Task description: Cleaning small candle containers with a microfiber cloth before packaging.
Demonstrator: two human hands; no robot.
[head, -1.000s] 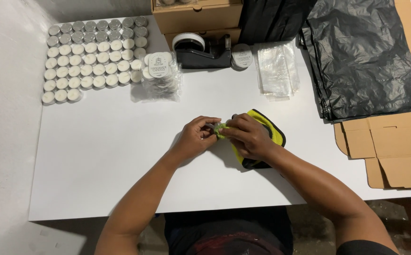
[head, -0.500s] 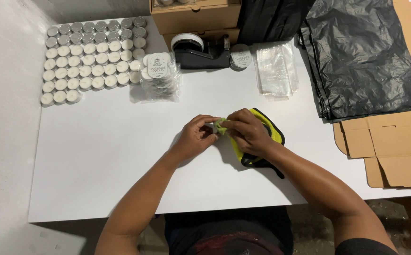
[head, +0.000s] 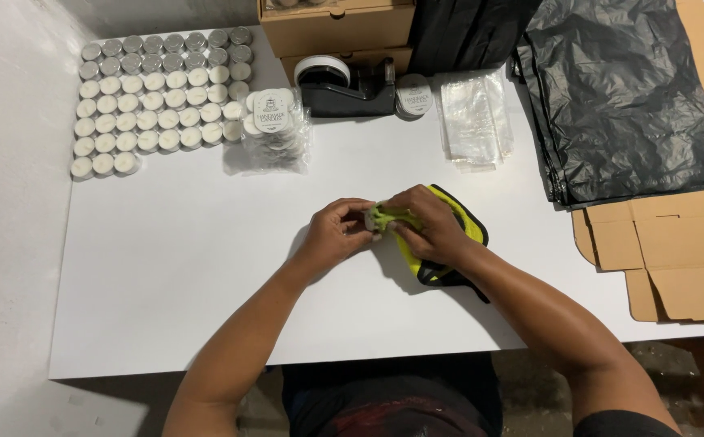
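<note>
Gripped by both hands (head: 384,225), cloth (head: 417,243) hides a small object.

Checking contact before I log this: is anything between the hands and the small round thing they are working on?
Partly. The left hand touches the small round thing bare. The right hand presses the yellow-green cloth against it, so cloth lies between that hand and the thing. Nothing else intervenes.

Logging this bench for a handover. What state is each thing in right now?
Left hand: pinching a small round tin.
Right hand: pressing the yellow cloth against the tin.
Tealights: set in rows, unlit.
Tape dispenser: upright, roll loaded.
Clear bags: flat stack.
Black bags: piled flat.
Cardboard: unfolded.
</note>
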